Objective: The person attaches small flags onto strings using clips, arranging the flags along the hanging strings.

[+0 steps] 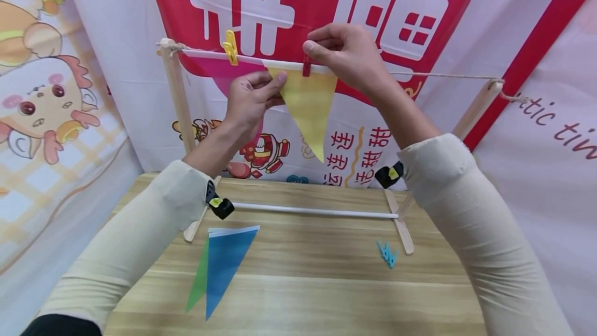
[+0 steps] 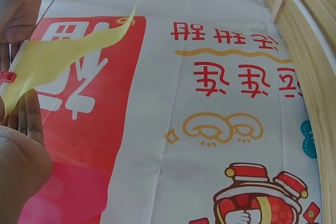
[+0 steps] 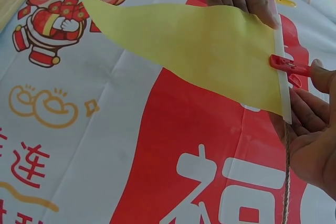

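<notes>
Yellow pennant (image 1: 308,105) hangs point-down from the twine line (image 1: 443,74) strung between two wooden posts. Right hand (image 1: 347,56) pinches a red clothespin (image 1: 306,65) between thumb and fingers, the pin biting the pennant's white top hem. Left hand (image 1: 249,102) at 9 o'clock of the pennant, fingers pinching its upper left corner. Yellow clothespin (image 1: 230,47) clips a pink pennant (image 1: 224,74) further left on the line. On the worktop (image 1: 326,284): blue pennant (image 1: 226,266) over a green one at 7 o'clock, blue clothespins (image 1: 387,254) at 5 o'clock.
</notes>
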Demonstrator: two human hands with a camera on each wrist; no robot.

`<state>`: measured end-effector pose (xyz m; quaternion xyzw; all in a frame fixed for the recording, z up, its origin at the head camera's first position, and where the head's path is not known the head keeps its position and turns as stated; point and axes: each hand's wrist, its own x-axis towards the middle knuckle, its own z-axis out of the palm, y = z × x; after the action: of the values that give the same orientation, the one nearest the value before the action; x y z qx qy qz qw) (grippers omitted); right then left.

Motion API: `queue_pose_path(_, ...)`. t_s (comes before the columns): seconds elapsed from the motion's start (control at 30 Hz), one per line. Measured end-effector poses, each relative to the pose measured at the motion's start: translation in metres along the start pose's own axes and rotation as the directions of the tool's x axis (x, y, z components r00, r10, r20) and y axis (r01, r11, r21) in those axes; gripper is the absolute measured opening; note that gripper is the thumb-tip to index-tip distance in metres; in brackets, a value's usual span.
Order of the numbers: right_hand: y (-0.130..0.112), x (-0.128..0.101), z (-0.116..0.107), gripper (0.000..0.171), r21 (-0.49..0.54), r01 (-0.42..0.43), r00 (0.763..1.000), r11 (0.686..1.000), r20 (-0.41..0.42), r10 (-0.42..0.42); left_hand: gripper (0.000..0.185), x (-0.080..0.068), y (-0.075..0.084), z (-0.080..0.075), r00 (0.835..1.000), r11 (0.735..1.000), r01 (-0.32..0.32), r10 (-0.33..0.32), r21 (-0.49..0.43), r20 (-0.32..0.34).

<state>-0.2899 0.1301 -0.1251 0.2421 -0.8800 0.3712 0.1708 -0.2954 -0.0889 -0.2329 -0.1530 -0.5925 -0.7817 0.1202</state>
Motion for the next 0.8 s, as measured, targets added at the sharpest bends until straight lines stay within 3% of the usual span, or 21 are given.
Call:
queue_pose_path(0.5,0.013,-0.013,-0.007,0.038,0.146,0.089,0.982,0.985,-0.177,-0.062,0.032,-0.009,0.0,-0.009,1.0,0.999,-0.021,0.02,0.042,0.024)
queue_pose_path(0.8,0.025,-0.023,-0.006,0.031,0.265,0.239,0.951,0.934,-0.258,-0.17,0.029,-0.016,-0.003,-0.016,0.999,0.999,-0.016,0.014,0.052,0.049)
